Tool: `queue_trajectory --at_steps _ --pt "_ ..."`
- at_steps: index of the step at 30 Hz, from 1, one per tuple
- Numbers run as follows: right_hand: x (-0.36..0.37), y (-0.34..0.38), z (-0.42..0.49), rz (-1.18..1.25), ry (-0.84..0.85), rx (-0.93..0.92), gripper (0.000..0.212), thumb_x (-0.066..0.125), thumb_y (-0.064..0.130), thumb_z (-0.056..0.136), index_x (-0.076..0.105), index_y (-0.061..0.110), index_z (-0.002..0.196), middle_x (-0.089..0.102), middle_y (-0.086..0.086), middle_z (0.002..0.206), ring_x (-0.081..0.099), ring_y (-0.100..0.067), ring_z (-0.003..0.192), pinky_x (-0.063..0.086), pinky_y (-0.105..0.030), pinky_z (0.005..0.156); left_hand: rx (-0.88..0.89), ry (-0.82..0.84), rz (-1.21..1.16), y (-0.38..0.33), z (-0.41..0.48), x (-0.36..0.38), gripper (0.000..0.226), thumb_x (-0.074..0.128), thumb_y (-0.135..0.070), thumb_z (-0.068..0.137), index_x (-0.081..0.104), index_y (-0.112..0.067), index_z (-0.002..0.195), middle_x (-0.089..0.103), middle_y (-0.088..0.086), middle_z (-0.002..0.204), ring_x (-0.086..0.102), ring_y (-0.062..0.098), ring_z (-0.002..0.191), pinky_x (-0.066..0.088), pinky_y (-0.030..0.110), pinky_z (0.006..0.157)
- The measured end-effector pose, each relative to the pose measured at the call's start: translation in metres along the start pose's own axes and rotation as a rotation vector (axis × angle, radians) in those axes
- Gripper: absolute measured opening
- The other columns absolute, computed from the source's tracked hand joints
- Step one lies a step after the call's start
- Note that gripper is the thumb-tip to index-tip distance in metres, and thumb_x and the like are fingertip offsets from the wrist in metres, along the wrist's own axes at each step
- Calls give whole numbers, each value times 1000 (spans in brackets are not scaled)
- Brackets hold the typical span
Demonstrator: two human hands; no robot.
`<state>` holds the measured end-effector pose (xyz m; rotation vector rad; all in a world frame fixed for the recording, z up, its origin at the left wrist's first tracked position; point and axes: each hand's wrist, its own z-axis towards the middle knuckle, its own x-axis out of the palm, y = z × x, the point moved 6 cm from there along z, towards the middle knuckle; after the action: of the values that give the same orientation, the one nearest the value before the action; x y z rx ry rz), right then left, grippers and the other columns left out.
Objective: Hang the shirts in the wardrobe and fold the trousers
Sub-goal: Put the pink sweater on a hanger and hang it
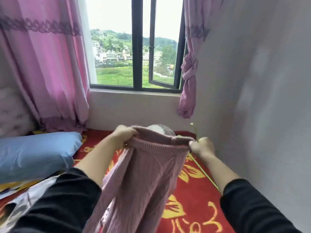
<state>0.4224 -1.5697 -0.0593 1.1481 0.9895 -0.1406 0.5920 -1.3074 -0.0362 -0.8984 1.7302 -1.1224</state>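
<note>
Mauve knitted garment point(143, 174) hangs mid-frame above the red floral bedspread point(193, 207), its ribbed band stretched between both hands and its body dropping toward the near edge. A pink curtain point(47, 73) fills the far left, beside a dark-framed window point(137, 47) with one pane swung open. A blue pillow point(37, 153) lies on the bedspread at left. The left hand point(125, 133) has its grip curled round the band's left end. The right hand point(202, 147) has its grip pinching the band's right end together with a thin green hanger point(204, 172), whose hook pokes up just beyond the knuckles.
</note>
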Motion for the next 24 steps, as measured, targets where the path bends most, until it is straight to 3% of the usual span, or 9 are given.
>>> queue_trajectory --at_steps 2,4,6,8,10,14,19,24 --pt "38 -25 -12 -23 165 32 33 63 33 80 68 1 89 69 -18 94 65 -34 94 47 -32 72 -43 14 -2 44 1 12 12 74 -18 79 67 -11 85 61 6 71 55 20 59 45 27 57" --pt "64 -40 -21 52 279 55 28 65 35 81 65 9 70 66 -9 73 63 -29 76 46 -32 66 -65 46 7 78 -1 24 19 75 -23 80 71 -8 91 67 9 82 59 22 71 46 32 65" --pt "73 -42 -21 176 292 52 37 58 36 91 57 15 61 57 -5 61 53 -23 59 41 -32 61 -60 44 29 97 0 33 19 76 -24 79 73 -7 86 67 8 78 58 20 68 44 29 64" --pt "70 -35 -17 364 265 45 39 43 34 100 47 16 66 50 -5 56 45 -18 45 38 -27 48 -72 21 74 110 0 36 16 75 -27 79 72 -12 74 65 3 69 56 16 59 42 24 58" --pt "58 -27 -11 524 220 22 38 39 29 102 49 14 69 51 -4 52 41 -12 35 31 -19 36 -97 11 107 121 0 36 17 74 -32 77 71 -16 70 66 1 69 59 18 63 44 26 62" --pt "44 -9 -6 847 230 -5 32 48 29 100 66 10 81 52 3 51 40 -7 40 30 -18 38 -119 47 139 134 -6 38 22 72 -38 70 74 -17 77 68 3 73 58 19 69 43 28 64" --pt "41 14 -8 1231 213 118 30 53 27 94 55 13 67 26 11 40 22 -4 33 16 -17 32 -106 65 157 138 -11 43 16 68 -26 82 72 -12 89 60 5 74 48 16 61 36 24 53" --pt "59 36 -19 1378 281 73 34 52 16 89 49 16 56 24 8 41 19 -7 34 14 -19 33 -116 121 128 132 -22 49 10 65 -21 83 68 -13 87 55 5 70 43 14 54 33 22 50"
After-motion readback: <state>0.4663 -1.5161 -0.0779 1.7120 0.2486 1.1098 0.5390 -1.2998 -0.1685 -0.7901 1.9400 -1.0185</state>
